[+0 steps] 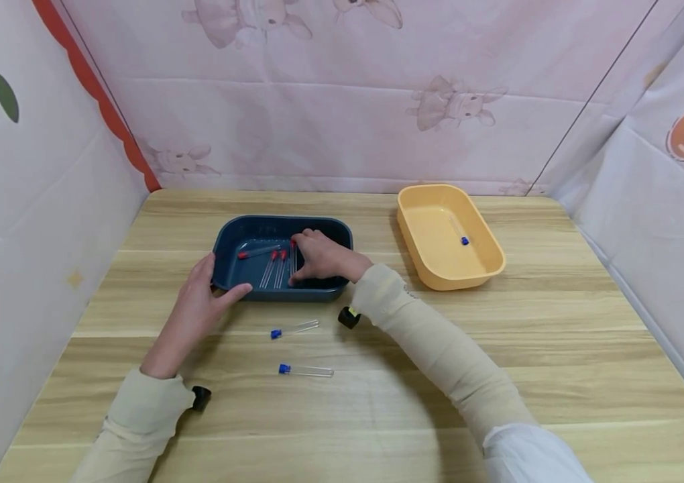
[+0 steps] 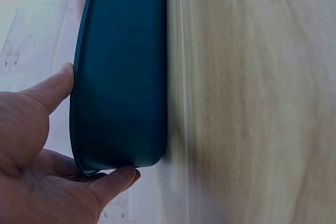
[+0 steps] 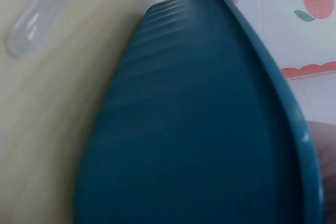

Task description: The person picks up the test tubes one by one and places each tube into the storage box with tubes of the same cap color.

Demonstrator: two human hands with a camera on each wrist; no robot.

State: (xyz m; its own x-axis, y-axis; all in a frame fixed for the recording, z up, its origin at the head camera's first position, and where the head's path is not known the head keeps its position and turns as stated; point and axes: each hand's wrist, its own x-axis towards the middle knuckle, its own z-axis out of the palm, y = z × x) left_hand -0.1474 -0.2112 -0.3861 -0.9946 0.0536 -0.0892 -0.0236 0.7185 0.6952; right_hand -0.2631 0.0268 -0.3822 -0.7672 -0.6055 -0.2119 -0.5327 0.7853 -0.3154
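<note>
In the head view a dark blue tray [image 1: 251, 295] holds several clear tubes with red caps. My left hand [image 1: 197, 295] grips the tray's left end, its thumb over the near rim; the left wrist view shows the fingers around the end wall [image 2: 121, 87]. Inside the tray, toward its right half, is my right hand [image 1: 320, 256]. It holds a red-capped tube [image 1: 293, 258] lengthwise, fingers by the cap and thumb by the other end. Two more red-capped tubes [image 1: 274, 268] lie side by side just left of it, and another tube [image 1: 260, 252] lies crosswise.
Two blue-capped tubes, one nearer the tray [image 1: 296, 329] and one closer to me [image 1: 308, 371], lie on the wooden table [image 1: 378, 416]. A yellow tray [image 1: 438, 268] stands at the back right with one blue-capped tube [image 1: 463, 236] in it. Printed cloth walls [image 1: 330, 134] surround the table.
</note>
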